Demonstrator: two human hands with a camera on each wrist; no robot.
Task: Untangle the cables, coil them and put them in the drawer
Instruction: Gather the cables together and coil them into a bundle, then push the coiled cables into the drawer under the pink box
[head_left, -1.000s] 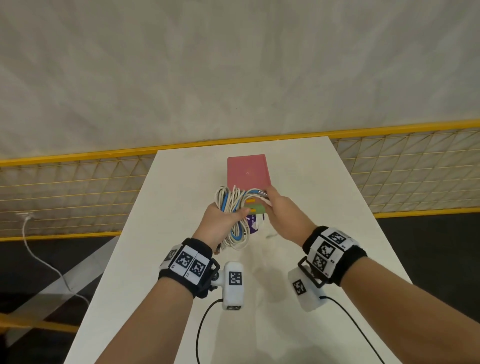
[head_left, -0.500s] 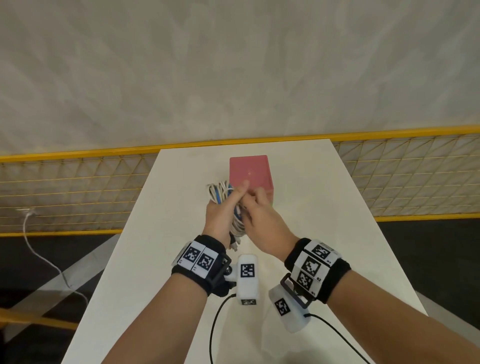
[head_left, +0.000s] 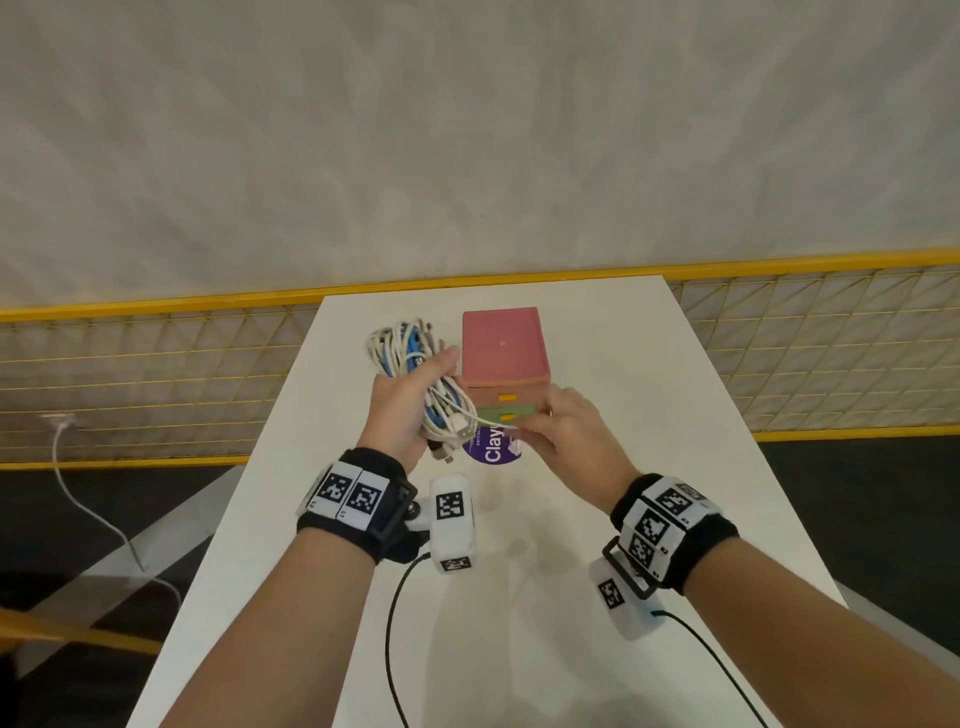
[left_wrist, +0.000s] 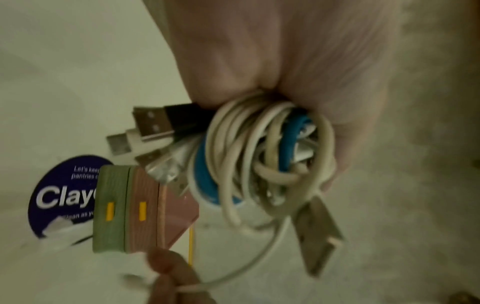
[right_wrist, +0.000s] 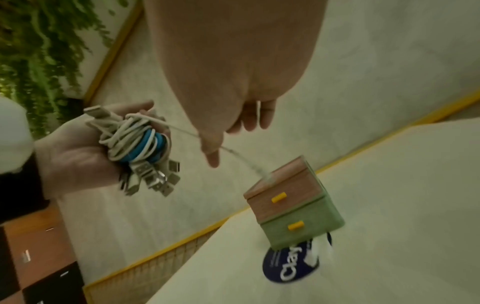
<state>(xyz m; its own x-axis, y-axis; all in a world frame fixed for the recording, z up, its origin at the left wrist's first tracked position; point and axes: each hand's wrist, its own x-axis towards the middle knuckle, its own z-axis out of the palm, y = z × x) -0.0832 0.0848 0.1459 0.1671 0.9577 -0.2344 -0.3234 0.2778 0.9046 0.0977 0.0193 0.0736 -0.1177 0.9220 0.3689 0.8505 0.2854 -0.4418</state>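
Note:
My left hand (head_left: 402, 410) grips a coiled bundle of white and blue cables (head_left: 415, 374) above the table, left of the drawer box; several USB plugs (left_wrist: 148, 127) stick out of the bundle (left_wrist: 259, 160). My right hand (head_left: 558, 434) pinches one loose white cable end (right_wrist: 233, 153) that runs from the bundle (right_wrist: 135, 142) to its fingers, in front of the box. The small drawer box (head_left: 504, 364) has a pink top, a pink drawer (right_wrist: 283, 197) and a green drawer (right_wrist: 298, 224), both with yellow handles and both closed.
The box stands on a white table (head_left: 649, 415), partly over a round purple sticker (head_left: 493, 449). A yellow mesh railing (head_left: 130, 374) runs behind the table. A white cord (head_left: 88, 499) hangs on the floor at left.
My left hand has carried the bundle up and to the left of the box. My right hand has drawn away to the right, pulling one white cable end out of the bundle.

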